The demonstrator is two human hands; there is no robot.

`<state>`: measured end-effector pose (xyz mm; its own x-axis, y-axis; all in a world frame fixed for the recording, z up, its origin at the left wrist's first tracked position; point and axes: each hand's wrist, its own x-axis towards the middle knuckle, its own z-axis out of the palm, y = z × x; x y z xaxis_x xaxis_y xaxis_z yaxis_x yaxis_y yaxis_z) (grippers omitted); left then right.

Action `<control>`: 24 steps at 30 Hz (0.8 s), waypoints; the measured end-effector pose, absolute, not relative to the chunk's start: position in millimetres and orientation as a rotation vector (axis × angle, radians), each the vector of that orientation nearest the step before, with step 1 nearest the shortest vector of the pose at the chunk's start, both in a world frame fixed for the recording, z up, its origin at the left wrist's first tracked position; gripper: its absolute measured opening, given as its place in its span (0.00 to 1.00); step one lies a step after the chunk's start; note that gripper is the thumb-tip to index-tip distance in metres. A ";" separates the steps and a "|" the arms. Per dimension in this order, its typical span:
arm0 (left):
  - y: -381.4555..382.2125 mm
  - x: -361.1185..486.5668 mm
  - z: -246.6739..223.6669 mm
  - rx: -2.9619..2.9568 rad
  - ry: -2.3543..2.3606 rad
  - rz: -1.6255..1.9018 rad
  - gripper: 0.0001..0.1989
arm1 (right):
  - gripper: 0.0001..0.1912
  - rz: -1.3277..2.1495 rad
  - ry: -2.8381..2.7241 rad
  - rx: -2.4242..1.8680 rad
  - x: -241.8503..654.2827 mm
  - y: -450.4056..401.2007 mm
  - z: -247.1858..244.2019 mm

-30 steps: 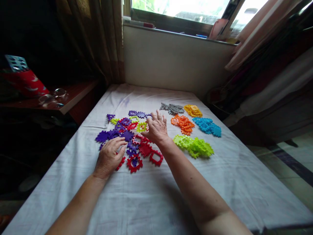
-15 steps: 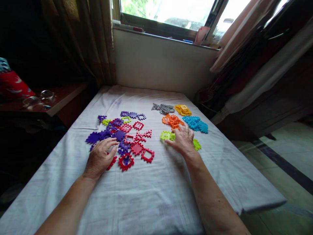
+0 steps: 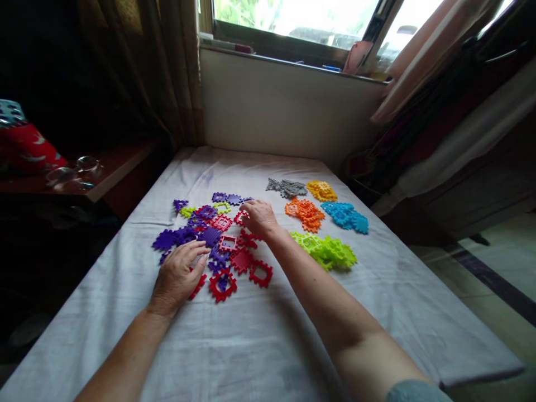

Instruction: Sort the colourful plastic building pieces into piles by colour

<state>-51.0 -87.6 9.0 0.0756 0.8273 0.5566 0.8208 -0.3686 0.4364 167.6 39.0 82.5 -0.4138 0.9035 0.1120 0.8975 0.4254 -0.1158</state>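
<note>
My left hand (image 3: 180, 273) rests at the near left of a mixed heap of toothed plastic building pieces, its fingers loosely spread and holding nothing. Purple pieces (image 3: 182, 234) lie just beyond its fingers, and a red piece (image 3: 197, 286) is partly covered by it. Reaching over the heap's right side, my right hand (image 3: 259, 216) has its fingers apart and bent downward, with no piece seen in them. Beneath it, a red piece (image 3: 240, 218) shows partly. A lime-green square frame (image 3: 221, 207) lies in the heap, left of its fingertips. Red frames (image 3: 260, 273) lie nearer me.
On the right are single-colour piles: lime green (image 3: 330, 254), orange (image 3: 305, 214), blue (image 3: 345, 216), yellow (image 3: 321, 190) and grey (image 3: 288, 187). A pale sheet covers the table (image 3: 234, 346). Eyeglasses (image 3: 62, 176) lie on a wooden side table (image 3: 104, 184) at the left.
My right hand has left the lime-green pile and moved left over the red pieces; that pile now shows fully. My left hand stays by the purple pieces. The view has shifted slightly.
</note>
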 end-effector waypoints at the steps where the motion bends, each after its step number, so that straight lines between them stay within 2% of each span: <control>1: -87.8 -50.9 8.8 2.293 1.762 1.194 0.14 | 0.18 0.050 -2.547 -1.590 155.2 46.9 80.0; 6: -89.8 -50.1 7.4 2.292 1.758 1.185 0.13 | 0.17 -0.024 -2.653 -1.549 116.9 72.8 69.3; 12: -91.4 -49.0 8.8 2.285 1.769 1.181 0.13 | 0.16 -0.033 -2.648 -1.540 118.9 69.6 68.4; 20: -89.7 -49.9 11.1 2.285 1.755 1.194 0.14 | 0.10 0.041 -2.415 -1.557 209.3 12.0 78.3; 24: -89.0 -50.8 16.8 2.187 1.734 1.224 0.15 | 0.07 -0.046 -2.326 -1.673 264.0 -18.7 80.6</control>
